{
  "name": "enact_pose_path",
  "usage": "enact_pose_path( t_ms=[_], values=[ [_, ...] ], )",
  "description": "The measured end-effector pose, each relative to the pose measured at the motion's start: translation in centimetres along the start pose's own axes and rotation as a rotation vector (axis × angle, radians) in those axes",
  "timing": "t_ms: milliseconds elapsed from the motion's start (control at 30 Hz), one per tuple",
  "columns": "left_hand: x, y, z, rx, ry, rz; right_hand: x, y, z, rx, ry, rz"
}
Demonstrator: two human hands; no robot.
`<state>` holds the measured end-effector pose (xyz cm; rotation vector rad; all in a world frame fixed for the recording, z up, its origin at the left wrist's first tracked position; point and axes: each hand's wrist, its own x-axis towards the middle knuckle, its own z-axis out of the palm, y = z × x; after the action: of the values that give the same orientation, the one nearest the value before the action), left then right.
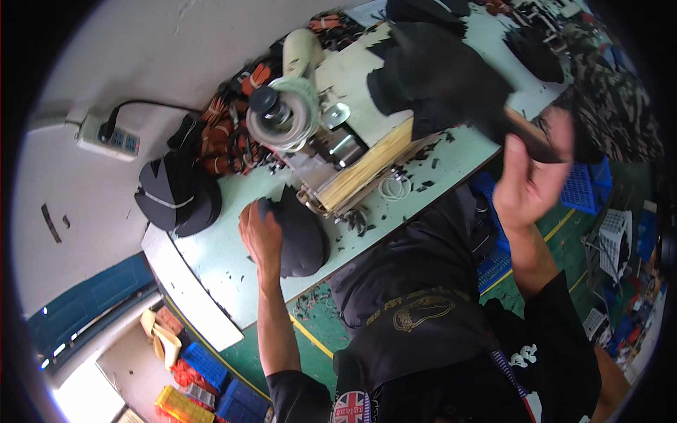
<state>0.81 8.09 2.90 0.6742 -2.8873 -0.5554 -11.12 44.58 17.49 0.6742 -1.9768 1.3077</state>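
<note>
Left hand (262,236) presses down on a black cap (300,240) lying on the pale green worktable (233,271), fingers curled over the cap's near edge and gripping it. The cap is dark and rounded, its crown domed upward, and it sits just in front of a small bench machine (331,151) whose front is a slab of pale, straw-coloured material. Farther left on the table lies a stack of black caps (176,194) with a thin light line along one seam, and behind them a heap of orange-and-black straps (226,141). A white power strip (107,137) hangs on the wall at far left, one black cord plugged into it. On top of the machine stands a large roll of clear tape (285,113) on a black hub. Black fabric scraps (423,158) litter the tabletop around the machine, and a few white rings (393,187) lie among them. To the right, the right hand (529,180) is raised above the table edge, closed around a brown handle (530,134) that carries a broad black piece (444,74), blurred and dark, so its exact kind cannot be told. Blue plastic crates (582,187) stand on the green floor beyond that hand.
</note>
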Motion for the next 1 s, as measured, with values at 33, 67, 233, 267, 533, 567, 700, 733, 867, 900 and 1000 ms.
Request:
enact_pose_path(
  t_ms=[33, 67, 233, 267, 533, 567, 700, 733, 867, 900, 1000],
  values=[
    [-0.9, -2.2, 0.8, 0.171, 0.028, 0.055, 0.5, 1.1, -1.1, -0.272, -0.145, -0.113],
    [-1.5, -4.0, 1.4, 0.162, 0.007, 0.069, 1.0, 1.7, -0.5, -0.336, -0.243, -0.11],
    [-1.8, -2.0, -2.4, -0.219, -0.276, -0.147, -4.5, 1.9, 1.5, -0.342, -0.458, 0.074],
    [-1.7, -2.0, -3.7, -0.395, -0.39, -0.062, -5.0, 0.5, 1.7, -0.195, -0.488, 0.086],
    [0.1, 10.2, -6.1, -0.717, -0.548, -0.013, -7.8, -1.5, 5.1, 0.655, -1.092, 0.888],
    [0.3, 10.7, -4.5, -0.765, -0.446, 0.016, -8.4, -1.2, 5.6, 0.735, -0.92, 1.093],
    [0.6, 12.2, -2.5, -0.676, -0.303, -0.21, -6.8, 0.2, 6.7, 0.396, -0.827, 0.919],
    [0.6, 12.7, -2.3, -0.591, -0.235, -0.256, -6.4, 0.5, 7.0, 0.317, -0.832, 0.846],
    [1.0, 13.8, -2.4, -0.546, -0.178, -0.299, -5.7, 1.7, 8.2, 0.207, -0.846, 0.703],
    [1.1, 14.1, -2.6, -0.545, -0.175, -0.303, -5.6, 1.9, 8.5, 0.209, -0.849, 0.705],
    [1.3, 14.1, -1.7, -0.557, -0.133, -0.276, -3.8, 1.7, 9.2, 0.056, -0.976, 0.775]
  ],
)
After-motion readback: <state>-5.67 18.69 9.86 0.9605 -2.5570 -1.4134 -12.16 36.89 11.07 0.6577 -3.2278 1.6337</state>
